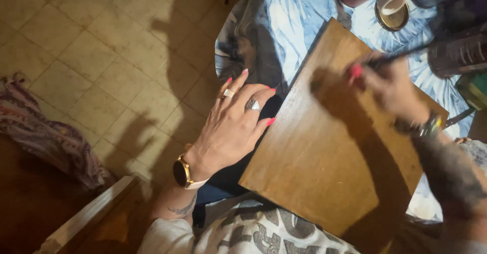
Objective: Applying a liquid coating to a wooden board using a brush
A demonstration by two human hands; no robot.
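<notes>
A brown wooden board (324, 147) lies tilted across my lap and a table covered by a blue leaf-patterned cloth (291, 18). My left hand (233, 124), with rings and a wristwatch, rests flat by the board's left edge, fingers spread, holding nothing. Over the board's upper right part, my right hand (390, 89) is closed on a thin dark brush (401, 56) whose handle points to the upper right. The brush's tip is hidden by the hand.
A small open tin (391, 9) stands on the cloth at the top, next to dark jars (456, 51). Tiled floor (101, 56) fills the left. A patterned cloth (45, 132) and a wooden piece (86, 218) lie at lower left.
</notes>
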